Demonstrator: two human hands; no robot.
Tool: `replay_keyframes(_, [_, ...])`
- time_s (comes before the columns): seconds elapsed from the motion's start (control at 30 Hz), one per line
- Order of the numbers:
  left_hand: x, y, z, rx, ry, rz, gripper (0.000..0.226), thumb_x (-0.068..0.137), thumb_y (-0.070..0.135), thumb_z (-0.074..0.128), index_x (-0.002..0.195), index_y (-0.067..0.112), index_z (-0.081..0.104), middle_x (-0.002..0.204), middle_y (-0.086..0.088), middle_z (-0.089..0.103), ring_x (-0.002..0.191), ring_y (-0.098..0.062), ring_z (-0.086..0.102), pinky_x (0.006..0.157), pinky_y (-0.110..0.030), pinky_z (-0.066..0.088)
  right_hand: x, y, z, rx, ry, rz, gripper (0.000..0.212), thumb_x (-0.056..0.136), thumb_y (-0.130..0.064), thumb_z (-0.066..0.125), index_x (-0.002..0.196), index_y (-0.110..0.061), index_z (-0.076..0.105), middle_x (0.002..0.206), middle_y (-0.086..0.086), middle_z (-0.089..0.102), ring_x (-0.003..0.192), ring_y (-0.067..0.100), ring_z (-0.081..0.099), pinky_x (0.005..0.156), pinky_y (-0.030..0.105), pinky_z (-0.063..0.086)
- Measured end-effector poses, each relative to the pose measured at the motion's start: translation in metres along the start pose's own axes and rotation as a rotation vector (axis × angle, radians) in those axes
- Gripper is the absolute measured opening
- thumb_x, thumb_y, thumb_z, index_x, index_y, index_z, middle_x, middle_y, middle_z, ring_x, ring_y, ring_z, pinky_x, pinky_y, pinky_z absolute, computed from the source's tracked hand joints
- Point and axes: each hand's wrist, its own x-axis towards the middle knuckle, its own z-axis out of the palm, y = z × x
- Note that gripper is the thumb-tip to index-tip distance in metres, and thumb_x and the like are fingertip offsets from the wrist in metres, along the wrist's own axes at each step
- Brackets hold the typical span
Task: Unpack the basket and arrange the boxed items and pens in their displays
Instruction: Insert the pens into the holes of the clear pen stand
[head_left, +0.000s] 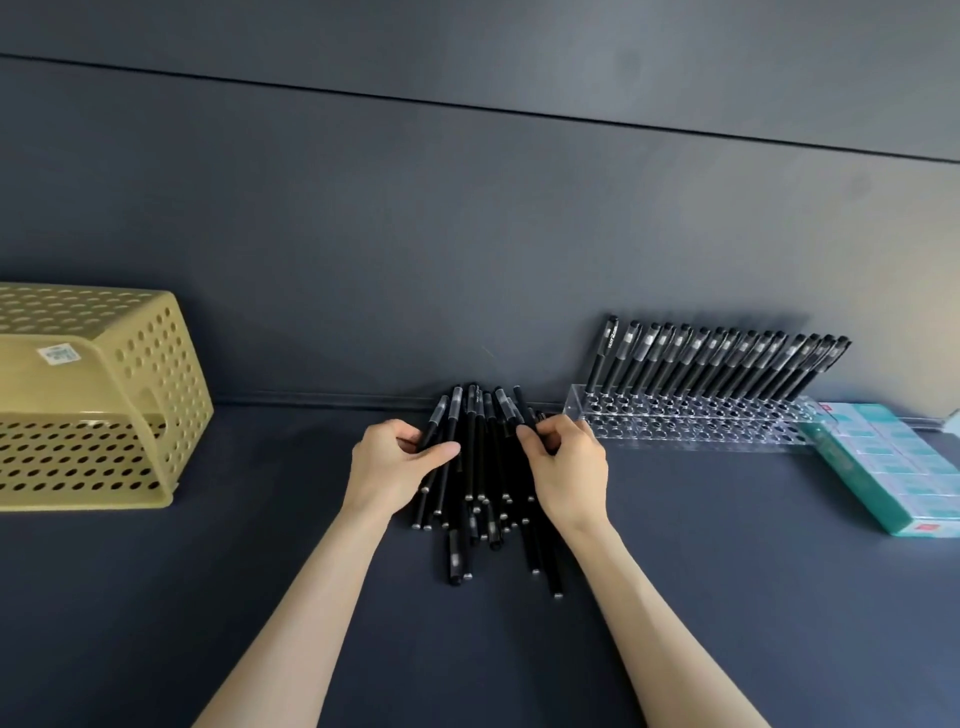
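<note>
Basket (104, 395) lies tipped over at the left. Boxes (893, 467) sit in a row at the far right, beside the clear rack (691, 423). The rack's back row holds standing pens (727, 364); its front holes are vacant. Loose pens (483, 483) lie heaped between the hands. Left hand (395, 462) curls its fingers round pens at the heap's left edge; right hand (566, 467) pinches pens at its right edge. Judged step: gathering pens for racking. Next move calls for separating a few and seating each in a vacant hole
</note>
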Motion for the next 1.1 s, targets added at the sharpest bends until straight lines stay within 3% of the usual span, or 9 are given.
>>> replay_keyframes(0.17, [-0.003, 0.002, -0.006, -0.045, -0.065, -0.017, 0.025, 0.082, 0.028, 0.073, 0.071, 0.008, 0.062, 0.058, -0.002, 0.053, 0.05, -0.012, 0.046, 0.044, -0.017, 0.038, 0.002, -0.003, -0.011, 0.202, -0.045, 0.015, 0.019, 0.089, -0.029, 0.061, 0.084, -0.012, 0.067, 0.073, 0.002, 0.063, 0.071, 0.018, 0.057, 0.066, 0.025, 0.045])
replay_keyframes(0.27, [-0.01, 0.007, -0.008, -0.048, -0.121, 0.006, 0.034, 0.091, 0.023, 0.061, 0.062, 0.009, 0.051, 0.048, 0.002, 0.043, 0.04, -0.009, 0.04, 0.043, -0.018, 0.035, 0.005, -0.003, -0.021, 0.315, -0.074, 0.028, 0.018, 0.09, -0.03, 0.06, 0.086, -0.014, 0.068, 0.066, -0.004, 0.063, 0.06, 0.007, 0.055, 0.06, 0.013, 0.044])
replay_keyframes(0.47, [-0.042, 0.04, 0.027, -0.301, -0.226, 0.022, 0.016, 0.1, 0.018, 0.044, 0.101, 0.005, 0.053, 0.07, 0.0, 0.054, 0.047, -0.007, 0.047, 0.045, -0.021, 0.042, 0.009, 0.007, -0.063, 0.55, -0.257, 0.016, 0.023, 0.099, -0.023, 0.042, 0.098, -0.012, 0.062, 0.051, -0.004, 0.048, 0.044, 0.006, 0.044, 0.046, 0.024, 0.049])
replay_keyframes(0.57, [-0.057, 0.058, 0.068, -0.407, -0.225, 0.025, 0.018, 0.099, 0.022, 0.046, 0.102, 0.005, 0.052, 0.064, 0.003, 0.047, 0.043, -0.006, 0.031, 0.038, -0.018, 0.024, 0.011, 0.028, -0.095, 0.485, -0.376, -0.047, 0.026, 0.1, -0.013, 0.038, 0.109, -0.007, 0.061, 0.054, -0.003, 0.039, 0.044, 0.006, 0.036, 0.045, 0.022, 0.045])
replay_keyframes(0.63, [-0.066, 0.072, 0.101, -0.479, -0.174, 0.014, 0.017, 0.095, 0.028, 0.055, 0.089, 0.012, 0.053, 0.058, 0.005, 0.04, 0.039, -0.005, 0.025, 0.035, -0.017, 0.019, 0.013, 0.049, -0.122, 0.48, -0.457, -0.042, 0.03, 0.098, -0.006, 0.038, 0.116, -0.013, 0.061, 0.062, -0.003, 0.045, 0.048, 0.009, 0.039, 0.05, 0.019, 0.041])
replay_keyframes(0.8, [-0.093, 0.102, 0.185, -0.587, -0.083, 0.032, 0.017, 0.087, 0.028, 0.068, 0.078, 0.016, 0.06, 0.051, 0.008, 0.039, 0.038, -0.005, 0.025, 0.034, -0.016, 0.019, 0.021, 0.117, -0.198, 0.429, -0.605, -0.149, 0.025, 0.09, -0.01, 0.06, 0.095, -0.032, 0.07, 0.064, -0.01, 0.06, 0.047, 0.006, 0.041, 0.055, 0.014, 0.041])
replay_keyframes(0.9, [-0.113, 0.109, 0.226, -0.58, -0.054, 0.035, 0.018, 0.088, 0.021, 0.067, 0.076, 0.01, 0.059, 0.053, 0.005, 0.049, 0.037, -0.006, 0.029, 0.034, -0.017, 0.021, 0.03, 0.149, -0.236, 0.547, -0.497, -0.097, 0.015, 0.08, -0.011, 0.071, 0.08, -0.026, 0.073, 0.065, -0.006, 0.068, 0.045, 0.007, 0.047, 0.054, 0.015, 0.044])
replay_keyframes(1.03, [-0.13, 0.119, 0.266, -0.575, 0.009, 0.037, 0.027, 0.089, 0.025, 0.066, 0.07, 0.009, 0.055, 0.049, 0.006, 0.056, 0.036, -0.005, 0.03, 0.034, -0.016, 0.023, 0.047, 0.177, -0.267, 0.775, -0.361, -0.008, 0.017, 0.078, -0.004, 0.073, 0.089, -0.017, 0.069, 0.071, -0.005, 0.07, 0.063, 0.007, 0.064, 0.072, 0.026, 0.056])
replay_keyframes(1.1, [-0.134, 0.125, 0.284, -0.574, 0.014, 0.034, 0.027, 0.089, 0.027, 0.065, 0.071, 0.011, 0.054, 0.053, 0.003, 0.059, 0.037, -0.005, 0.031, 0.035, -0.017, 0.024, 0.054, 0.183, -0.275, 0.896, -0.301, -0.012, 0.02, 0.079, -0.001, 0.07, 0.092, -0.015, 0.066, 0.073, -0.002, 0.069, 0.069, 0.011, 0.066, 0.073, 0.027, 0.056])
